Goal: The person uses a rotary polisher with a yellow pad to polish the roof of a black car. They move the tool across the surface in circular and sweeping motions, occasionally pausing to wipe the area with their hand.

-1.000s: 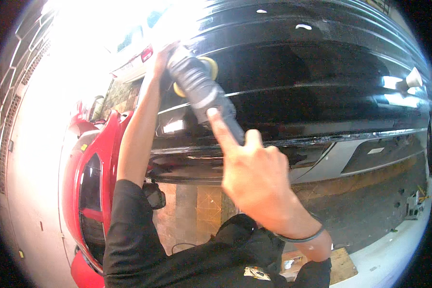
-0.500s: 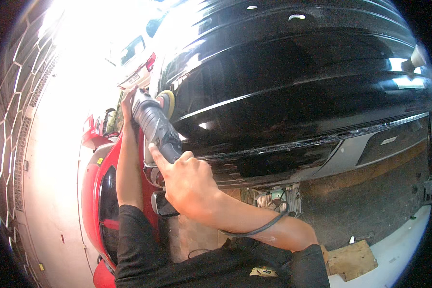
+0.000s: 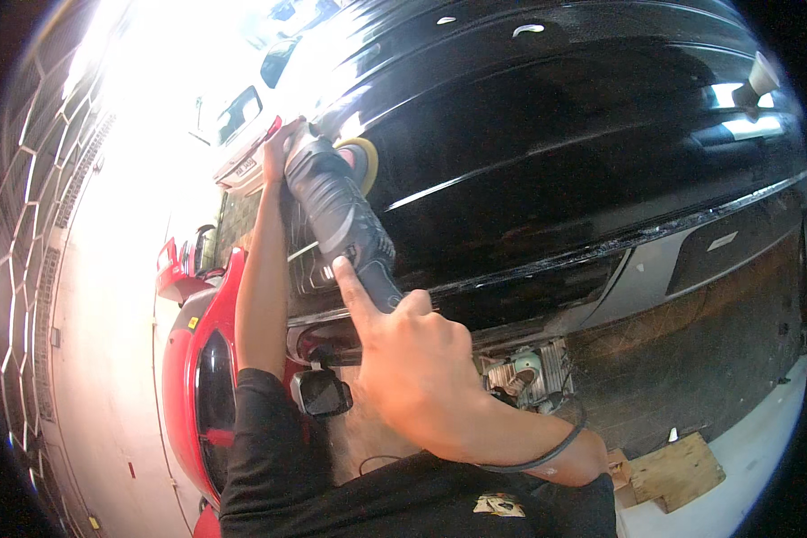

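A dark grey car polisher (image 3: pixel 339 202) slants across the middle, held in both hands. My right hand (image 3: pixel 414 359) is closed round its rear handle, with the forefinger stretched along the body. At the far end, my left hand (image 3: pixel 281 151) grips the polisher's head; its fingers are partly hidden and washed out by glare. The round yellow-edged pad (image 3: pixel 368 168) stands on edge against the glossy black car body (image 3: pixel 547 170), seemingly touching it. A dark power cord (image 3: pixel 542 459) loops over my right forearm.
A red car (image 3: pixel 181 394) stands close on the left, with a dark side mirror (image 3: pixel 321 393) near my left arm. A white vehicle (image 3: pixel 242 166) is beyond. Low down lie a metal slatted stand (image 3: pixel 547 377) and a wooden board (image 3: pixel 677 472). A pale lamp-like object (image 3: pixel 762 76) is at far right.
The polisher and both hands have moved right and slightly farther up along the black car body. The view has shifted a little too. Both hands keep their hold.
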`<state>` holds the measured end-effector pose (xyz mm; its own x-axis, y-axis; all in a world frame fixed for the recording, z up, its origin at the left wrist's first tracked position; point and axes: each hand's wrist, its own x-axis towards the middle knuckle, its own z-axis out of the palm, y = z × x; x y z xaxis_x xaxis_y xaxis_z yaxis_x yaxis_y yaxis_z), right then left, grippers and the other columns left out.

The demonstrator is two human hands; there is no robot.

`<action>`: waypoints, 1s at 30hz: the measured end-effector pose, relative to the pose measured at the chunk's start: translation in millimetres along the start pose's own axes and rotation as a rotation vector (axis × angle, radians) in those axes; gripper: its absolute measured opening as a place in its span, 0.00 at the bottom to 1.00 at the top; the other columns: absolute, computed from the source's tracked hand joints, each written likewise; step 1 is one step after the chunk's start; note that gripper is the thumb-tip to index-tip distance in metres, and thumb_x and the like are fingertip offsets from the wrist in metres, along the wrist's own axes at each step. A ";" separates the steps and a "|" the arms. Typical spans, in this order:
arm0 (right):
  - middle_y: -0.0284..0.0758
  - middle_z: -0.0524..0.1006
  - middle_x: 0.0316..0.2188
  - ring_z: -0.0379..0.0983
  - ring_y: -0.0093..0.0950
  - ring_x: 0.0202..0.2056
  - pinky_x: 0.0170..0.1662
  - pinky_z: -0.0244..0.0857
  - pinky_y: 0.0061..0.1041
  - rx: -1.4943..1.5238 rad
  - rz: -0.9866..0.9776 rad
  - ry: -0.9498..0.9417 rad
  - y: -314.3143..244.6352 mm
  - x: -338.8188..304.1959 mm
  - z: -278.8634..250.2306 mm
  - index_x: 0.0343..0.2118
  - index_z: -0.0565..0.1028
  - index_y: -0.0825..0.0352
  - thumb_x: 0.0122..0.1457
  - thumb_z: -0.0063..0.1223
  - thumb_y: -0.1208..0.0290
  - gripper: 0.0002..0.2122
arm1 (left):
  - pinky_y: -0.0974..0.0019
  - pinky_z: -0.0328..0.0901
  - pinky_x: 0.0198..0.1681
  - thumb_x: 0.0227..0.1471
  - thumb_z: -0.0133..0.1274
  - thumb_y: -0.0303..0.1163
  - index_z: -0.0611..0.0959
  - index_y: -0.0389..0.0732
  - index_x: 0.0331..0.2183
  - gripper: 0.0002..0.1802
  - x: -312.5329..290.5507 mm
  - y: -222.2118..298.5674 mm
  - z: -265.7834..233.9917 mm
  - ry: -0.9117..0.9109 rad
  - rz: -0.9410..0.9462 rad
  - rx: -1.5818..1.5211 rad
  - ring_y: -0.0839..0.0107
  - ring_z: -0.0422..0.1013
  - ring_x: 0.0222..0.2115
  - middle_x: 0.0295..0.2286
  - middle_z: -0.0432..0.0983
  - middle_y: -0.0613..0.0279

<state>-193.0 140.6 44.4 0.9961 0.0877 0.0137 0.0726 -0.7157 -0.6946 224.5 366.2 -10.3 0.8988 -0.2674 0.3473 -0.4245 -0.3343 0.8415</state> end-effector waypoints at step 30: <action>0.50 0.78 0.27 0.81 0.49 0.29 0.35 0.75 0.44 -0.293 -0.042 0.265 95.9 -47.2 -78.4 0.71 0.66 0.51 0.62 0.61 0.71 0.33 | 0.47 0.69 0.57 0.68 0.41 0.57 0.89 0.41 0.37 0.32 -162.4 193.5 215.4 -0.048 1.129 0.195 0.52 0.81 0.40 0.34 0.86 0.51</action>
<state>-229.1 13.6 33.6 0.9678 -0.0328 0.2495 0.0873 -0.8861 -0.4552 -27.1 150.3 6.9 -0.0089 -0.5367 0.8437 -0.9997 -0.0146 -0.0198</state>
